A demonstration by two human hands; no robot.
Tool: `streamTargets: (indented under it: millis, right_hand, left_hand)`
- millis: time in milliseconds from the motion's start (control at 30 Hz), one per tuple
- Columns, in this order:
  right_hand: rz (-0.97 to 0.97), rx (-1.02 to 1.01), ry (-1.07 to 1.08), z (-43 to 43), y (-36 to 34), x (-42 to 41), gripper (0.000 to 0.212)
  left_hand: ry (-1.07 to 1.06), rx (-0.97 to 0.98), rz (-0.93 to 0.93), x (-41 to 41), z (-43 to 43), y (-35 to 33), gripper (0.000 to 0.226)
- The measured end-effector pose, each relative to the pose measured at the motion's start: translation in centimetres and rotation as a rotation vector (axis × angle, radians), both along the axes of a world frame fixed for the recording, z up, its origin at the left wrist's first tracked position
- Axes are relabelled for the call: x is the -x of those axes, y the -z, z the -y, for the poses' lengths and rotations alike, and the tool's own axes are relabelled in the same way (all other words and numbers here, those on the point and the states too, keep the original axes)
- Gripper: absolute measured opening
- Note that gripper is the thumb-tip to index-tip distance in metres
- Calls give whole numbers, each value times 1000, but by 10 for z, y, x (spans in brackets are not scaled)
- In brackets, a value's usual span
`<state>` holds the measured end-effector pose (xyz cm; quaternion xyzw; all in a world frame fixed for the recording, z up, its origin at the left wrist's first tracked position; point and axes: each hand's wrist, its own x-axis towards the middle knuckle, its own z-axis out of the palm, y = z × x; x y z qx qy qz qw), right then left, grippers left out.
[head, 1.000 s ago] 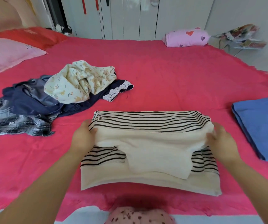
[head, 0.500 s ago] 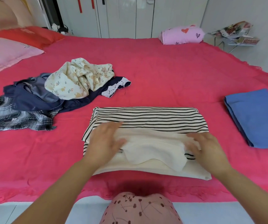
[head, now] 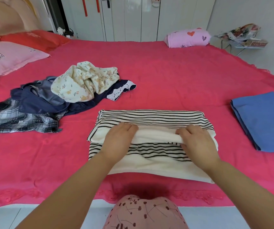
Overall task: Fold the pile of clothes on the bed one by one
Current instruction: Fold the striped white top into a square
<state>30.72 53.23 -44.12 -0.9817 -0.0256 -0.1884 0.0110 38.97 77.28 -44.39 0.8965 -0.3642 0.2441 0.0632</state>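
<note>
- Head view: the striped top lay on the red bed, close to its near edge, directly in front of the person.
- The left hand rested on the top's left part, fingers curled over a rolled cream band of the fabric, apparently pinching it.
- The right hand did the same on the top's right part, fingers bent around that same cream band.
- Judged from this, the step in hand was a crosswise fold of the striped top, its cream fold gathered between the two hands.
- The next move would call for carrying that gathered band evenly across the top, both hands level, so the edges meet and no crease bunches.
- Left of the striped top and a little farther up the bed lay the unfolded pile: floral, navy and plaid pieces.
- Right of the striped top lay a folded blue garment, well apart, apparently already finished.
</note>
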Motion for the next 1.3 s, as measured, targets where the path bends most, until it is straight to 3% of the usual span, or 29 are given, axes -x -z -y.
streamTargets:
  millis: [100,200,267,367,433,500,567,633,667,767,900,1067,1167,1300]
  right_hand:
    - [104,142,-81,-2,12,13,44]
    - [-243,92,-114,4,36,31,65]
    - [-412,-25,-131,16,39,36,71]
    - [-358,-265,-75,21,25,31,59]
    - [-246,-440,-19,12,14,21,52]
    - [-135,-531,4,-6,13,5,44]
    - [-101,-370,6,-24,21,-10,41]
    - [-292,-169,103,-30,44,-14,51]
    - [-409,-123,173,-27,58,-10,54]
    - [-492,-133,312,-5,84,8,55]
    - [-525,-38,418,26,69,18,58]
    - [-299,21,384,34,35,-15,52]
    - [-289,55,268,27,34,-59,52]
    - [-405,19,368,60,61,-87,56]
  left_hand:
    - [122,-54,104,5,-11,11,32]
    - [176,-205,-59,19,-27,33,44]
    - [200,-210,-311,20,-34,32,56]
    - [147,-31,-733,13,-37,15,51]
    - [53,268,-825,7,-23,5,38]
    - [-42,433,-686,1,-3,4,31]
    - [-146,239,-519,-3,9,21,46]
    - [-289,-80,-573,-3,7,49,60]
    - [-346,-151,-633,-1,2,64,63]
    - [-382,-165,-651,-3,-14,91,70]
    - [-413,-231,-590,-10,-33,78,71]
    - [-397,-80,-339,-41,-29,42,61]
    - [-400,-95,-385,-77,-14,37,60]
    - [-526,-175,-603,-98,-27,77,64]
